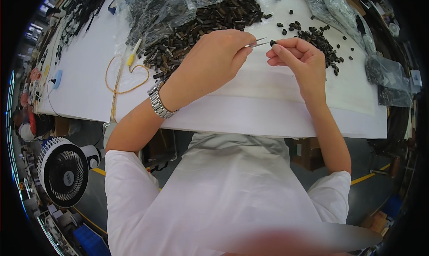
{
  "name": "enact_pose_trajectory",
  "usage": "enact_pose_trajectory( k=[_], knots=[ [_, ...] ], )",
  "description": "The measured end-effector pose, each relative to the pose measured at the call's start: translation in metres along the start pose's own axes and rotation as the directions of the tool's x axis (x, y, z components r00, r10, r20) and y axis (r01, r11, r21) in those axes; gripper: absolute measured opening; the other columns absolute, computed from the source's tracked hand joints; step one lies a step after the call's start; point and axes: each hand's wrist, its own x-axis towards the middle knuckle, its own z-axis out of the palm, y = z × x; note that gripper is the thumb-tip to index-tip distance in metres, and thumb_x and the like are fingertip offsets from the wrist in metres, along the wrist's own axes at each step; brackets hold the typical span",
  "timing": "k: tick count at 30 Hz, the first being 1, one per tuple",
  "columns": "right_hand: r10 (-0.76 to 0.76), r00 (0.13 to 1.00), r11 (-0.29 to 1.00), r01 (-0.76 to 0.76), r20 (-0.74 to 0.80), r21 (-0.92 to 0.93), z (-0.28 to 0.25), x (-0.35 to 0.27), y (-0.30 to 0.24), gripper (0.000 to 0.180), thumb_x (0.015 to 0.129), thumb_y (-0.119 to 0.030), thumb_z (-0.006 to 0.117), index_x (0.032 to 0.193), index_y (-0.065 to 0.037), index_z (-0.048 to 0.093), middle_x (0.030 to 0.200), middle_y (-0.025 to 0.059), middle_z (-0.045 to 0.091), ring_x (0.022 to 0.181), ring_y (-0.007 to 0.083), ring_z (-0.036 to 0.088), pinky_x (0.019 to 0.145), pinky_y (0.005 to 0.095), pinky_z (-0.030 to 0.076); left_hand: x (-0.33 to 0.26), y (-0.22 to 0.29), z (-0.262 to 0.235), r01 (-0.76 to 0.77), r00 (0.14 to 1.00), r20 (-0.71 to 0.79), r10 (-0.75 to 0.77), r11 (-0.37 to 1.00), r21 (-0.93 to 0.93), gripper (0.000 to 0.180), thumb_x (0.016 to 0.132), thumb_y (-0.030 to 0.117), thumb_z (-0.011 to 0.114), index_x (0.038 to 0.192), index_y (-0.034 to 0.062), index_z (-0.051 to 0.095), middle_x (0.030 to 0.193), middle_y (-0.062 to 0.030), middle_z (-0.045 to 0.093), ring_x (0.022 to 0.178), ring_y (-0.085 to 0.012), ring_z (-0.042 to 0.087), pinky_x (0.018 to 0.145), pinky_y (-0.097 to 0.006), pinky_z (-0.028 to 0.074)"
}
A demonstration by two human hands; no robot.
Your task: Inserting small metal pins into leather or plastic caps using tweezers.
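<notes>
Thin metal tweezers (259,43) stick out to the right from my left hand (218,55), whose fingers are closed round them. Between the thumb and forefinger of my right hand (303,59) is a small black piece (272,43), just off the tweezer tips. Beneath and behind my left hand spreads a large pile of short dark brown-black blocks (223,18), partly under clear plastic. A smaller heap of little black pieces (318,38) lies beside and behind my right hand, and part of it is hidden by that hand.
Clear plastic bags (389,77) lie at the white table's (268,108) right edge. On the left are a yellow-and-white pen-like tool (133,54), a looped orange cord (108,79) and a light-blue object (57,79). A fan (67,178) stands below the table's left side.
</notes>
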Motion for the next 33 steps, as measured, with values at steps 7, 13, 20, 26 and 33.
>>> enact_pose_trajectory(
  k=[7, 13, 20, 26, 33],
  knots=[
    [-0.092, 0.995, 0.99, 0.088, -0.039, -0.106, 0.014, -0.011, -0.005, 0.015, 0.099, -0.009, 0.074, 0.106, 0.005, 0.072, 0.092, 0.0125, 0.079, 0.083, 0.0151, 0.077, 0.079, 0.0265, 0.062, -0.002, 0.005, 0.001, 0.034, 0.997, 0.071, -0.036, 0.999, 0.018, 0.021, 0.099, 0.01, 0.067, 0.114, -0.0026, 0.074, 0.1, -0.02, 0.075, 0.089, -0.0376, 0.073, 0.081, -0.042, 0.058],
    [-0.264, 0.965, 0.903, 0.241, -0.014, -0.356, 0.019, -0.015, -0.001, 0.012, 0.097, -0.006, 0.075, 0.102, 0.004, 0.07, 0.09, 0.0108, 0.079, 0.085, 0.014, 0.077, 0.08, 0.0271, 0.062, -0.004, 0.008, 0.003, 0.011, 0.996, 0.085, -0.017, 0.997, 0.082, 0.021, 0.099, 0.009, 0.065, 0.115, -0.0016, 0.073, 0.098, -0.0188, 0.075, 0.087, -0.0378, 0.073, 0.075, -0.043, 0.058],
    [-0.166, 0.986, 0.935, 0.146, -0.034, -0.322, 0.025, -0.014, -0.006, 0.011, 0.096, -0.005, 0.073, 0.098, 0.004, 0.067, 0.091, 0.0128, 0.08, 0.085, 0.0144, 0.079, 0.079, 0.0267, 0.061, -0.012, 0.012, 0.01, -0.076, 0.989, 0.142, 0.041, 0.966, 0.248, 0.036, 0.091, 0.0, 0.063, 0.127, -0.0022, 0.059, 0.091, -0.0186, 0.072, 0.079, -0.0359, 0.072, 0.066, -0.044, 0.058],
    [-0.159, 0.987, 0.95, 0.145, -0.029, -0.276, 0.028, -0.014, 0.0, 0.011, 0.096, -0.004, 0.074, 0.098, 0.004, 0.066, 0.092, 0.0136, 0.081, 0.084, 0.0138, 0.079, 0.078, 0.0259, 0.061, -0.011, 0.018, 0.011, -0.119, 0.988, 0.128, 0.088, 0.958, 0.26, 0.027, 0.088, -0.002, 0.063, 0.115, 0.0013, 0.058, 0.084, -0.0142, 0.068, 0.074, -0.0331, 0.07, 0.064, -0.043, 0.056],
    [-0.263, 0.964, 0.904, 0.257, 0.028, -0.341, 0.028, -0.013, 0.002, 0.015, 0.094, -0.005, 0.076, 0.096, 0.003, 0.064, 0.088, 0.0115, 0.079, 0.085, 0.0143, 0.078, 0.079, 0.0262, 0.06, -0.009, 0.018, 0.002, -0.165, 0.985, 0.105, 0.136, 0.919, 0.358, 0.02, 0.086, 0.0, 0.065, 0.105, 0.0047, 0.061, 0.082, -0.0088, 0.067, 0.072, -0.0294, 0.069, 0.061, -0.04, 0.054]
  ],
)
